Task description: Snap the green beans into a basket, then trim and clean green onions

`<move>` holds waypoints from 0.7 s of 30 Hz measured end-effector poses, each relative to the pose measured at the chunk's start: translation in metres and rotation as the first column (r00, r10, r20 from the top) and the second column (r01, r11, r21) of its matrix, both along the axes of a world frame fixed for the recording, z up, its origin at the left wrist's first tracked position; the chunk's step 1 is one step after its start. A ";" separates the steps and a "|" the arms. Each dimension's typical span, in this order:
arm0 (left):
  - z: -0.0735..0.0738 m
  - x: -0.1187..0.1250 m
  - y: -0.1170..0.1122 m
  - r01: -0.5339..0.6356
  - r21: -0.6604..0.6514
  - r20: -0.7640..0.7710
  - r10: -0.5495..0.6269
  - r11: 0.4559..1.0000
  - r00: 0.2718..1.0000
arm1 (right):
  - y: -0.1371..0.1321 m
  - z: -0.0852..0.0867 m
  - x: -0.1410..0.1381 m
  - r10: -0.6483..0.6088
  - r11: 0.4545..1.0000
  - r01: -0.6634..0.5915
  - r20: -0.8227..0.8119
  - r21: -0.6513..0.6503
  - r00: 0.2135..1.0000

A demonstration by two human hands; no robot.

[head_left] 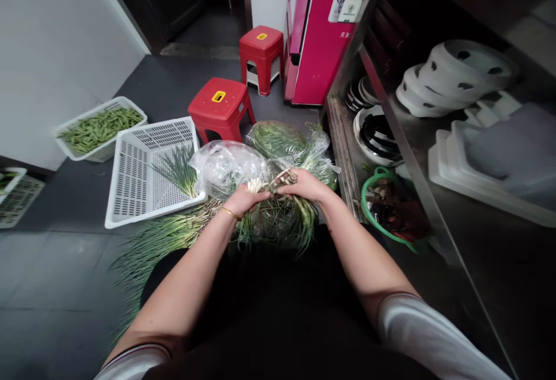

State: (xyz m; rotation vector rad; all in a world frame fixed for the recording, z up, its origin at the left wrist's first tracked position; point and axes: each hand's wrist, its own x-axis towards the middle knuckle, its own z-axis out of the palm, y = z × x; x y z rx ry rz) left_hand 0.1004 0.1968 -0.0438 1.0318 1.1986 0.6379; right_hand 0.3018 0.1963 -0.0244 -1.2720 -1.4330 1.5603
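Note:
My left hand (247, 199) is closed round a bunch of green onions whose clean white bulbs (255, 185) point up and away. Close beside it, my right hand (304, 185) is closed on a second bunch with brownish, rooty ends (283, 179); its green tops (307, 215) hang below. The fingers of both hands nearly meet. Beyond them lie a crumpled clear plastic bag (228, 163) and a bag of greens (278, 136). A large pile of green onions (160, 247) spreads over the floor to the left. Some green onions (178, 174) lie in a white basket (125, 165).
Two red stools (217, 108) stand ahead, one behind the other. At left is a basket of green beans (102, 128). A pink fridge (317, 50) stands at the back. On the right, a metal shelf (417, 177) holds white containers (456, 76), with a green-rimmed basket (369, 212) below.

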 end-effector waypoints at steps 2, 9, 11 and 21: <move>0.005 -0.005 0.004 -0.067 -0.039 0.101 0.070 0.997 0.992 | -0.003 0.005 0.002 -0.106 0.994 0.106 -0.044 -0.001 0.993; 0.004 0.004 0.002 -0.214 -0.017 0.222 0.212 0.977 0.952 | -0.015 -0.011 -0.045 -0.097 0.994 0.089 0.133 0.068 0.986; 0.001 0.009 -0.001 -0.221 -0.010 0.216 0.218 0.975 0.952 | -0.016 -0.020 -0.052 -0.140 0.985 0.118 0.192 0.126 0.971; 0.005 0.008 -0.007 -0.103 -0.015 0.162 0.104 0.995 0.981 | -0.015 -0.021 -0.043 -0.269 0.961 0.270 -0.030 0.056 0.963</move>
